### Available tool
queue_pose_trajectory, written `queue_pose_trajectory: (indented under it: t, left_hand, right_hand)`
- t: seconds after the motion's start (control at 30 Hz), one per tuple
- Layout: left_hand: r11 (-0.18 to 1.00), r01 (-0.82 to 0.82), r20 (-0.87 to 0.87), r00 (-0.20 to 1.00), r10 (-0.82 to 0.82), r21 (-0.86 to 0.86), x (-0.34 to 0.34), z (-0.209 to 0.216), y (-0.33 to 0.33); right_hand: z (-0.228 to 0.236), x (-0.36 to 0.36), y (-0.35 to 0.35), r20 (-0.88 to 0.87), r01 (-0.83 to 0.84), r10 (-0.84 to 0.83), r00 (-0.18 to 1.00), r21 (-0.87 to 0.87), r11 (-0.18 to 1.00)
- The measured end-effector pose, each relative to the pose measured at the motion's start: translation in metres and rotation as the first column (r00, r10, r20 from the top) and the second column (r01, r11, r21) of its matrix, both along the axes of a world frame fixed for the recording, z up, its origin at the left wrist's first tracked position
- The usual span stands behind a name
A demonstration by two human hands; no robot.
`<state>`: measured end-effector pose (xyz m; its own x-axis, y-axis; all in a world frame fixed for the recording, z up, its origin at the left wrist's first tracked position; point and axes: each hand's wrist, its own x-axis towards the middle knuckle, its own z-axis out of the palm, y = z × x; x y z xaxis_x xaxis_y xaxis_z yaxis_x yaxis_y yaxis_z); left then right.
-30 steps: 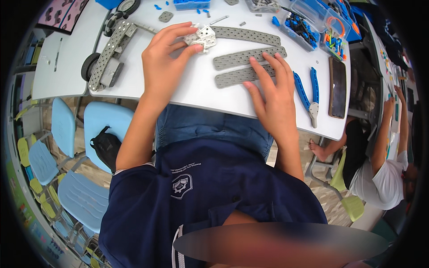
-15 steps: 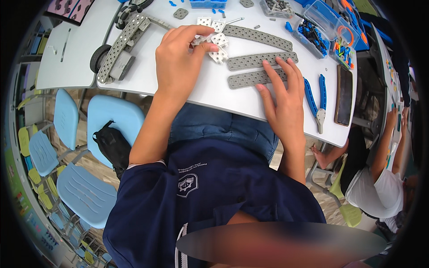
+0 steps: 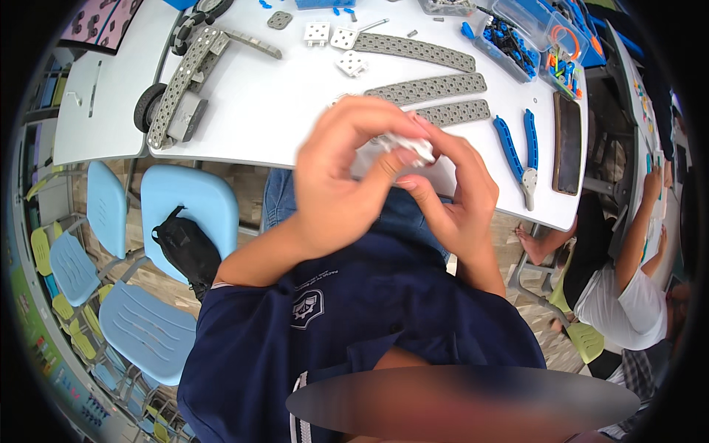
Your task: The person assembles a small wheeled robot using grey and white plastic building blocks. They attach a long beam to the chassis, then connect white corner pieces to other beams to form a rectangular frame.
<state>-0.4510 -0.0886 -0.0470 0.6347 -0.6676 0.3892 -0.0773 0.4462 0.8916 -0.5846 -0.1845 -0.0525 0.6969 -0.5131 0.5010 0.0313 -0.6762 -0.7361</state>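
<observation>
Works at a white table (image 3: pixel 251 118), holding left hand (image 3: pixel 343 177) and right hand (image 3: pixel 465 196) close together over its near edge.
Has a wheeled frame (image 3: pixel 185 87) at left, grey beams (image 3: pixel 425 88) just beyond the hands, pliers (image 3: pixel 528 181) at right, loose white plates (image 3: pixel 351 63) farther off; pinches a blurred white part (image 3: pixel 421 150) between left thumb and forefinger; curls right fingers beside it, with thumb apart from forefinger; cannot tell if gripping there.

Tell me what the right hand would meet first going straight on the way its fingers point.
Most likely the white piece in the left hand: the fingers of the right hand point forward and left at it. They may already touch; blur and depth leave that unclear.
</observation>
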Motion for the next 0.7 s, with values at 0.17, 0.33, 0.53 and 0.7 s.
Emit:
queue_pose_trajectory:
  t: [0.17, 0.33, 0.53, 0.7]
  left_hand:
    - [0.988, -0.035, 0.22, 0.975, 0.002, 0.149, -0.005, -0.015, 0.004]
    - [0.987, 0.055, 0.275, 0.957, -0.096, 0.152, 0.002, -0.013, 0.006]
    - [0.944, -0.159, 0.718, 0.688, -0.104, 0.289, 0.03, -0.012, 0.012]
    - [0.921, -0.238, 0.771, 0.629, -0.095, 0.308, 0.034, -0.019, 0.013]
  right_hand:
    - [-0.014, -0.002, 0.003, 0.102, -0.041, 0.017, 0.995, 0.238, 0.97]
    - [-0.014, -0.007, 0.0, 0.118, -0.051, -0.009, 0.993, 0.493, 0.869]
    - [-0.002, -0.015, -0.011, 0.01, 0.08, -0.098, 0.995, 0.501, 0.862]
    - [-0.002, -0.019, -0.021, 0.068, 0.092, -0.144, 0.987, 0.502, 0.86]
